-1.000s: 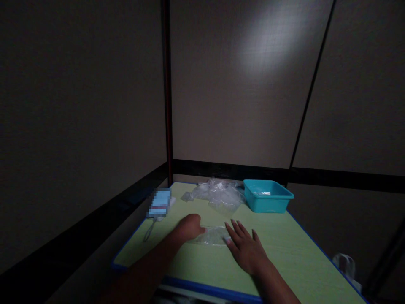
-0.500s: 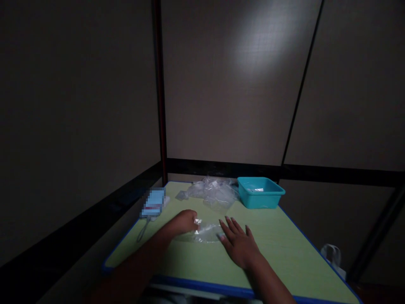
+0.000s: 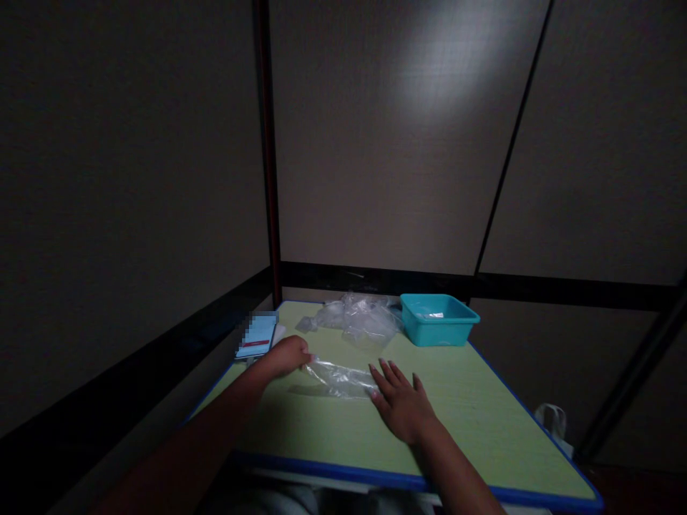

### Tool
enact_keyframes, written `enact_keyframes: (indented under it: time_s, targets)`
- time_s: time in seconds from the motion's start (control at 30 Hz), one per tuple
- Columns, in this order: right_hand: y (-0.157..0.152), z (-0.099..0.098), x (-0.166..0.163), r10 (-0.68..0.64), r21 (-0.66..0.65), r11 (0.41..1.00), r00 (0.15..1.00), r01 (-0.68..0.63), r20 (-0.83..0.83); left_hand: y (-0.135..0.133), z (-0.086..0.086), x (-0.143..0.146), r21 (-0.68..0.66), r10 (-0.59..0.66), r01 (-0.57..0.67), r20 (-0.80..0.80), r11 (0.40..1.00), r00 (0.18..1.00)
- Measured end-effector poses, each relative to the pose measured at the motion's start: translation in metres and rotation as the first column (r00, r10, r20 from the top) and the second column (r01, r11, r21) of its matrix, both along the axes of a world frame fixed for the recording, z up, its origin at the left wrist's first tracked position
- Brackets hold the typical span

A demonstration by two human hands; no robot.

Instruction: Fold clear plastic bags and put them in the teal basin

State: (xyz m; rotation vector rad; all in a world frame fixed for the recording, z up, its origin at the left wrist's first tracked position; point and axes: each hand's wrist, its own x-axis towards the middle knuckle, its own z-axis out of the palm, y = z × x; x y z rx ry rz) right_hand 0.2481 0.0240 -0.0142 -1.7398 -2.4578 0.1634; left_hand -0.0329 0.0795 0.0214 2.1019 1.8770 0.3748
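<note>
A small clear plastic bag [image 3: 339,376] lies stretched between my two hands on the green table [image 3: 472,408]. My left hand [image 3: 288,355] is closed, pinching the bag's left end and lifting it slightly off the table. My right hand [image 3: 400,400] lies flat with fingers spread, pressing the bag's right end down.
A heap of clear plastic bags [image 3: 357,318] sits at the table's far edge. Right of it stands a teal tub [image 3: 437,319]. A light blue booklet [image 3: 256,335] lies at the far left corner. Dark walls close in behind and left. A white bag [image 3: 552,422] sits beyond the table's right edge.
My left hand has drawn left while gripping the bag's end, pulling the bag out longer. The right hand stayed flat on the other end.
</note>
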Motion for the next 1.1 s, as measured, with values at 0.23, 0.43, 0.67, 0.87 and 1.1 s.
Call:
enact_keyframes:
  time_s: [0.23, 0.43, 0.67, 0.87, 1.1]
  targets:
    - [0.000, -0.001, -0.001, -0.005, -0.001, 1.000, 1.000, 0.005, 0.004, -0.011, 0.002, -0.001, 0.118, 0.104, -0.096, -0.062, 0.988, 0.993]
    - [0.000, 0.001, -0.001, -0.013, -0.017, 1.000, 1.000, 0.014, 0.022, -0.014, -0.009, 0.013, 0.090, -0.008, 0.015, -0.077, 0.996, 0.997]
    - [-0.001, 0.002, -0.001, -0.013, -0.026, 1.000, 0.999, 0.014, 0.034, -0.014, -0.020, 0.019, 0.031, -0.053, 0.057, -0.108, 0.998, 0.993]
    - [0.000, 0.001, -0.001, -0.011, -0.018, 1.000, 1.000, 0.011, 0.020, -0.014, -0.013, 0.024, -0.031, -0.050, 0.048, -0.063, 0.998, 0.997]
    - [0.000, -0.002, 0.000, -0.008, 0.002, 1.000, 1.000, 0.008, 0.011, -0.009, -0.015, 0.021, -0.111, -0.043, 0.039, -0.039, 0.993, 0.998]
